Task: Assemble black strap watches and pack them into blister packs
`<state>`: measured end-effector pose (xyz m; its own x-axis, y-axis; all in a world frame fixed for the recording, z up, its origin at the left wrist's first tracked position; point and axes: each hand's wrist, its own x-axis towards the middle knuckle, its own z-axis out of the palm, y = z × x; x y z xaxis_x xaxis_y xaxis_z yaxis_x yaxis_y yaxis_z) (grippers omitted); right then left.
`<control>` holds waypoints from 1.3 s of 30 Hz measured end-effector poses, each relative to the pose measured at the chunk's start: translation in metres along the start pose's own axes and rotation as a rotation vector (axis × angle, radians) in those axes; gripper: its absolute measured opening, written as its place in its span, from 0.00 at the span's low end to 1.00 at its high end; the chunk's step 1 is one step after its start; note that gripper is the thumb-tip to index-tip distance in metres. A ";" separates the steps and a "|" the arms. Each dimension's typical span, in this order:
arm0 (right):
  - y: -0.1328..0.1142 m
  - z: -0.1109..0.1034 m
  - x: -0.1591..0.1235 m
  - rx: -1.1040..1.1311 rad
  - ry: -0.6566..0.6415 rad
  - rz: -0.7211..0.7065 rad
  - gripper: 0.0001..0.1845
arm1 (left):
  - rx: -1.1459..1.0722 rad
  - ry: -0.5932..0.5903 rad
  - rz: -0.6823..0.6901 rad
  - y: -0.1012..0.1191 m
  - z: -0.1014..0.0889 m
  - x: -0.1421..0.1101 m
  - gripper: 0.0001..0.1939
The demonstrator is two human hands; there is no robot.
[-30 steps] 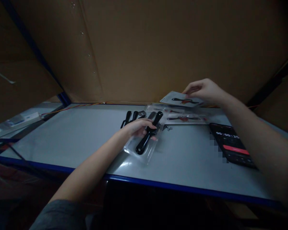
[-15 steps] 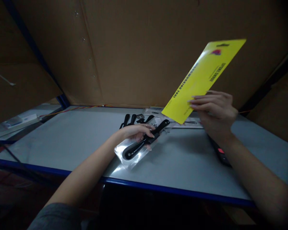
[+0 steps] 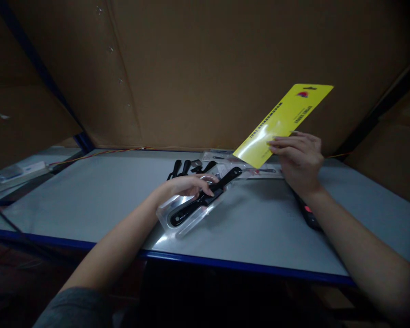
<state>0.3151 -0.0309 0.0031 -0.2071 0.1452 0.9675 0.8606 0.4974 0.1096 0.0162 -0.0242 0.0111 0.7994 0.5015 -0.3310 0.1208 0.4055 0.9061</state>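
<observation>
My left hand rests on a black-handled tool lying in a clear plastic blister tray on the grey table; its fingers curl over the handle. My right hand holds a yellow printed backing card tilted up above the table, fingers pinched on its lower edge. More black tools and printed packs lie just behind both hands.
A dark phone lies partly hidden under my right forearm. Brown cardboard walls close the back and sides. The table's blue front edge runs below my arms. A white box sits far left.
My right hand lifted a card off the pile at the back and turned its yellow side toward me, then lowered it slightly. My left hand swung the tool and tray round to the left.
</observation>
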 end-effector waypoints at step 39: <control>-0.031 -0.022 0.020 0.141 -0.021 0.172 0.25 | 0.117 0.132 0.134 0.002 0.010 -0.011 0.28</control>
<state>0.2947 -0.0625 0.0241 -0.0742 0.2554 0.9640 0.8110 0.5780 -0.0907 0.0137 -0.0364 0.0194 0.7296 0.6440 -0.2299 0.0923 0.2403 0.9663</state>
